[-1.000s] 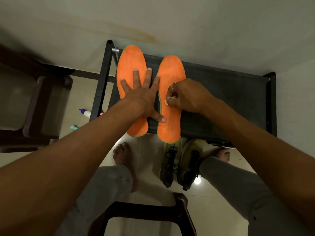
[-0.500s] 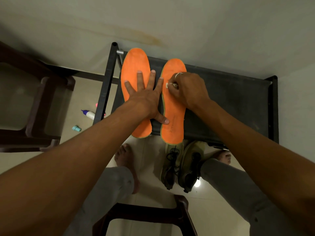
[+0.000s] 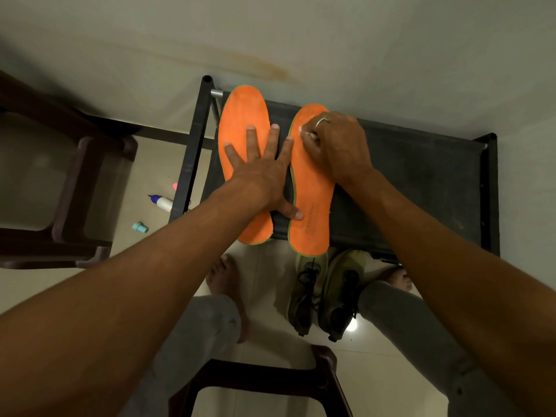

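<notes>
Two insoles (image 3: 244, 115) lay mid-frame on the rack (image 3: 421, 176), the left hand (image 3: 261, 173) splayed flat pinning both so the right hand (image 3: 340, 145), pinching a white wad (image 3: 301, 131), could scrub one toe.

Orange left insole (image 3: 240, 115) and right insole (image 3: 313, 206) lie side by side on the table (image 3: 421, 176). The left hand (image 3: 258, 173), fingers (image 3: 251, 138) spread, presses flat across both. The right hand (image 3: 340, 149) pinches a white piece (image 3: 304, 132) against the right insole near the table's far edge.

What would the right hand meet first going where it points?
The right hand, pinching a white scrap, would first cross bare rack beyond the right insole, then probably reach the left insole.
</notes>
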The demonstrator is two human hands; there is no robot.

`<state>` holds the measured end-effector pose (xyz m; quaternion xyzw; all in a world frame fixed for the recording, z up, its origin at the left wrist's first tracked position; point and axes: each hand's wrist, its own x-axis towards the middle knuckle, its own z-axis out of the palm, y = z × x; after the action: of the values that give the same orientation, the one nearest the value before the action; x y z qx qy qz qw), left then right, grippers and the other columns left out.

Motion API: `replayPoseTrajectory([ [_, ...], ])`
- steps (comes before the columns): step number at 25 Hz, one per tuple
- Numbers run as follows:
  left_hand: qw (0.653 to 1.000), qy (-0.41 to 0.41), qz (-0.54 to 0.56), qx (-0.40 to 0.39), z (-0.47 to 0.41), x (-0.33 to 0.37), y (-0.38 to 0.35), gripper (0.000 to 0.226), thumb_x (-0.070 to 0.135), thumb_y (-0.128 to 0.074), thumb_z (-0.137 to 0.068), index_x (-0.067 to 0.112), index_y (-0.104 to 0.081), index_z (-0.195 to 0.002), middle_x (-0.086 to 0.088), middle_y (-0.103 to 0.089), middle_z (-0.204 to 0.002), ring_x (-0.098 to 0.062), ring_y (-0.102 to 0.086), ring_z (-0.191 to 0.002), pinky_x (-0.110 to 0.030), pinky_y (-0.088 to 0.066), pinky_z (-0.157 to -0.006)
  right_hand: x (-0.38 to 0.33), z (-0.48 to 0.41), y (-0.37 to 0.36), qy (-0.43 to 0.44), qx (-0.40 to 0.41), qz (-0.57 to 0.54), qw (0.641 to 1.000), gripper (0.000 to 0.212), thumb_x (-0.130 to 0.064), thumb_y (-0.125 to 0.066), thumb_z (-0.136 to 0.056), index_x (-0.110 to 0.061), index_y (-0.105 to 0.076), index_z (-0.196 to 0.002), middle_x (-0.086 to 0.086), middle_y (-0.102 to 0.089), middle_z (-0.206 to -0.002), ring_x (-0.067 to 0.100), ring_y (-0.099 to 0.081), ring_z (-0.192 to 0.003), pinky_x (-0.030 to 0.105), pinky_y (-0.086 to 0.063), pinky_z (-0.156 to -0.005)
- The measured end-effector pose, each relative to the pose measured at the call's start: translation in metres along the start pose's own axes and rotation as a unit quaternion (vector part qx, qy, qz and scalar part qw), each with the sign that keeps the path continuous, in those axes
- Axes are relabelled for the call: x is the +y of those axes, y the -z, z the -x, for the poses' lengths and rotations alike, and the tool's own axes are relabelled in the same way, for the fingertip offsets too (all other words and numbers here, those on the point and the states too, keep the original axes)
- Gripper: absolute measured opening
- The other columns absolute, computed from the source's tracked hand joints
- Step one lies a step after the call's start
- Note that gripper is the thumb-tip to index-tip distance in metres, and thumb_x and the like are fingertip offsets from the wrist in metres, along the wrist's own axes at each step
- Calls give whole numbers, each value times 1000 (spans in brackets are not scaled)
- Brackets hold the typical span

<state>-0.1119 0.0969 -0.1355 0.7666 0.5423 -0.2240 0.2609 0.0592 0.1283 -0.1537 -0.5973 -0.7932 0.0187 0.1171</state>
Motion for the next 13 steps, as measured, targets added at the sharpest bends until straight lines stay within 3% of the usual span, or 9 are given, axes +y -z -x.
replayPoseTrajectory([
  [2, 1000, 1, 0, -1, 0, 1, 1, 157, 82, -76, -48, 27, 26, -153, -3, 40, -157, -45, 33, -143, -79, 3, -107, 8, -5, 5, 15, 5, 0, 1000, 26, -28, -53, -94, -12, -73, -95, 9, -72, -98, 29, -64, -91, 40, -44, -82],
  [5, 1000, 1, -1, -4, 0, 1, 3, 156, 81, -76, -48, 27, 27, -153, -4, 39, -157, -45, 32, -143, -79, 3, -107, 6, -14, 4, -34, 31, 38, 998, 29, -30, -50, -96, -13, -73, -98, 8, -72, -101, 28, -63, -95, 39, -42, -84],
  [8, 1000, 1, -7, -3, 2, 2, 3, 155, 81, -75, -50, 26, 27, -153, -5, 39, -157, -45, 32, -143, -79, 1, -108, -4, -14, -6, 15, 15, 69, 997, 31, -30, -47, -97, -12, -73, -98, 10, -71, -100, 28, -63, -95, 39, -41, -84],
  [13, 1000, 0, -5, -6, 3, 2, 4, 155, 81, -76, -51, 25, 26, -154, -5, 39, -158, -45, 32, -143, -79, 2, -108, 1, -23, 4, -83, 98, 39, 991, 29, -31, -47, -97, -15, -70, -88, 5, -70, -90, 26, -63, -87, 37, -41, -79],
])
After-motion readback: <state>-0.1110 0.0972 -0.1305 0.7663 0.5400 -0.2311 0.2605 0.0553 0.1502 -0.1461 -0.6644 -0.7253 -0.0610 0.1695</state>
